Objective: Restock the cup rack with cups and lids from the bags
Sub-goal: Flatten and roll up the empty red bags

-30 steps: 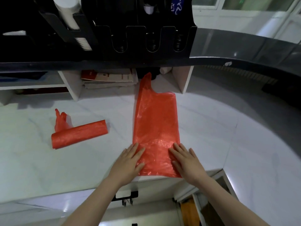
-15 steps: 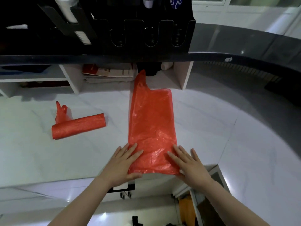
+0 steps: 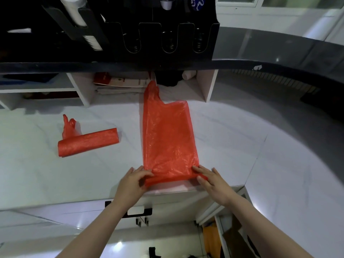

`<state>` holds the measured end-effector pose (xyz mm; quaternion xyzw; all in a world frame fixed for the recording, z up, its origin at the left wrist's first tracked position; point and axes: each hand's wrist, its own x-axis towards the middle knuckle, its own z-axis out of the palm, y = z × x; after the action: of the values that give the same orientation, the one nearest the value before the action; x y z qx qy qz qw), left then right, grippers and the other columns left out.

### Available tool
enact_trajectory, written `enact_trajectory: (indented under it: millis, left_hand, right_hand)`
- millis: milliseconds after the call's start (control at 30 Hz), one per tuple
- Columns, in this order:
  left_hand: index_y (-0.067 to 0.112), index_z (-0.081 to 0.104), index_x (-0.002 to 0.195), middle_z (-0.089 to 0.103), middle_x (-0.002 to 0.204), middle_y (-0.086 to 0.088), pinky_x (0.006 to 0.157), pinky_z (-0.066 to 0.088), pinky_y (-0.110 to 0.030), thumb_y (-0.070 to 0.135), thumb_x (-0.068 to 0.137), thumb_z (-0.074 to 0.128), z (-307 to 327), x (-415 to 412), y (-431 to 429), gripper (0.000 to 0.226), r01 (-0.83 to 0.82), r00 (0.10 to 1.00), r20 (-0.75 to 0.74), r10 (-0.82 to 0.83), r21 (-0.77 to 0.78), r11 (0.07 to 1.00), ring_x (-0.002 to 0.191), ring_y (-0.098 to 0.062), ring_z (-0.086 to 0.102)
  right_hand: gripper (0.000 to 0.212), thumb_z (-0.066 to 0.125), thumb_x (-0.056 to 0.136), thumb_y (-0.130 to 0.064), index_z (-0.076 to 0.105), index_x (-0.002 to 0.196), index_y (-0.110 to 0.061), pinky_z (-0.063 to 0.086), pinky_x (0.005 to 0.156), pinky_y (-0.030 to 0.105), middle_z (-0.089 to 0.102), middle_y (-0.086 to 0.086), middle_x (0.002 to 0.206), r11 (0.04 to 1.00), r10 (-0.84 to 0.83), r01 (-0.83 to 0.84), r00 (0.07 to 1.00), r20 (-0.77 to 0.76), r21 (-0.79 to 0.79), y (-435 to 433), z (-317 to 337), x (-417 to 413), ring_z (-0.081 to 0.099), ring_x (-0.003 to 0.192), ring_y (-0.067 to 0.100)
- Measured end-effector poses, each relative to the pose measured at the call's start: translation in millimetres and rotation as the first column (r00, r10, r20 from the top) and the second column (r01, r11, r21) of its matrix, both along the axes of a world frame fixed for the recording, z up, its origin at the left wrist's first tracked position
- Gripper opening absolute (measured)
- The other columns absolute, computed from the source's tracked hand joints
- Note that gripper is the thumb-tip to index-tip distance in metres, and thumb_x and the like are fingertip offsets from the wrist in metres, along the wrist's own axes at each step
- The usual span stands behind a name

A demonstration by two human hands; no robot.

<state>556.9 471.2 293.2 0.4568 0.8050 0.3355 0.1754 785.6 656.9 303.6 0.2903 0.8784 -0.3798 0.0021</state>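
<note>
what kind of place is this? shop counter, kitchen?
Probably a drinks shop or cafe service counter: a black cup rack holding a stack of white cups stands above a white marble-look counter, with storage cubbies behind.

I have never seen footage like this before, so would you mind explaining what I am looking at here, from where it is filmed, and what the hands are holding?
There is no machine here: a person wears a wide-angle camera on the head, so you look forward and down along both bare arms. The curved edges come from the lens.

The left hand and the right hand each pinch a near corner of a flat red plastic bag and appear to be curling its near edge over, as if starting a roll. The bag lies on a white marble-look counter, its handle pointing away from the person.

To the left lies a second red bag, already rolled into a tube. Above hangs the black cup rack, with a stack of white cups in one slot. Papers sit on a shelf behind; their detail is unclear.
</note>
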Motion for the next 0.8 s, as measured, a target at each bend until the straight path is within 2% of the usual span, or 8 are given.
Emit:
enact_trajectory:
  millis: [67,167,233,400,500,567,733,800]
  left_hand:
    - [0.045,0.06,0.076,0.068,0.105,0.014,0.106,0.035,-0.027,-0.011,0.07,0.066,0,4,-1,0.056,-0.098,0.992,0.079,0.095,0.034,0.995,0.117,-0.027,0.054]
    - [0.038,0.057,0.074,0.067,0.116,0.005,0.114,0.029,-0.039,-0.017,0.072,0.058,-3,6,-3,0.054,-0.124,0.983,0.143,0.118,0.037,0.992,0.134,-0.027,0.04]
    - [0.034,0.057,0.074,0.066,0.119,0.004,0.113,0.031,-0.041,-0.016,0.074,0.058,-4,4,-5,0.051,-0.118,0.981,0.16,0.112,0.032,0.992,0.137,-0.027,0.037]
    - [0.031,0.056,0.072,0.065,0.122,0.001,0.111,0.034,-0.039,-0.012,0.073,0.066,-3,0,-9,0.044,-0.114,0.982,0.15,0.111,0.008,0.993,0.135,-0.028,0.036]
    - [0.031,0.056,0.069,0.066,0.118,-0.002,0.098,0.032,-0.004,-0.015,0.071,0.067,-4,0,-10,0.047,-0.104,0.985,0.141,0.096,0.053,0.993,0.122,-0.013,0.043]
    - [0.033,0.056,0.069,0.067,0.114,-0.003,0.086,0.026,0.008,-0.019,0.066,0.067,-4,-2,-12,0.053,-0.081,0.99,0.121,0.071,0.077,0.994,0.114,-0.01,0.05]
    - [0.021,0.07,0.074,0.065,0.095,0.016,0.078,0.038,-0.001,0.002,0.074,0.077,-3,-3,-16,0.02,-0.087,0.996,0.029,0.085,0.073,0.994,0.09,0.012,0.056]
    - [0.014,0.07,0.07,0.058,0.082,0.011,0.074,0.04,-0.013,0.014,0.078,0.076,-6,-2,-15,0.01,-0.115,0.993,-0.03,0.117,0.064,0.991,0.083,0.004,0.056]
  right_hand:
    - [0.038,0.038,0.101,-0.038,0.044,0.138,-0.032,-0.005,0.118,0.033,0.029,-0.012,0.151,1.0,-0.017,0.017,1.0,-0.018,-0.018,1,2,-1,0.02,0.143,0.005]
    - [0.027,0.069,0.085,-0.036,0.059,0.109,-0.043,0.019,0.114,0.036,0.042,-0.016,0.143,0.998,0.024,-0.02,0.997,-0.076,0.055,4,4,-1,0.029,0.139,0.01]
    - [0.027,0.074,0.08,-0.034,0.067,0.106,-0.037,0.029,0.111,0.037,0.043,-0.014,0.142,0.99,0.031,-0.021,0.997,-0.071,0.139,7,2,-1,0.03,0.138,0.013]
    - [0.011,0.067,0.087,-0.023,0.077,0.091,-0.025,0.036,0.099,0.027,0.059,-0.011,0.128,0.958,-0.026,0.065,0.989,-0.142,0.28,11,-5,-3,0.047,0.124,0.02]
    - [0.013,0.065,0.089,-0.025,0.075,0.097,-0.024,0.038,0.099,0.028,0.059,-0.009,0.125,0.967,-0.074,0.108,0.986,-0.152,0.231,12,-7,-4,0.047,0.118,0.014]
    - [0.013,0.063,0.09,-0.027,0.074,0.096,-0.024,0.043,0.098,0.031,0.056,-0.011,0.122,0.97,-0.098,0.128,0.984,-0.147,0.208,11,-9,-6,0.047,0.115,0.012]
    - [0.02,0.057,0.092,-0.036,0.068,0.085,-0.022,0.038,0.101,0.031,0.049,-0.006,0.128,0.939,-0.233,0.248,0.968,-0.09,0.239,8,-17,-13,0.039,0.12,0.011]
    - [0.022,0.056,0.093,-0.037,0.066,0.079,-0.022,0.035,0.101,0.03,0.048,-0.005,0.128,0.932,-0.258,0.275,0.961,-0.1,0.238,8,-19,-14,0.038,0.121,0.012]
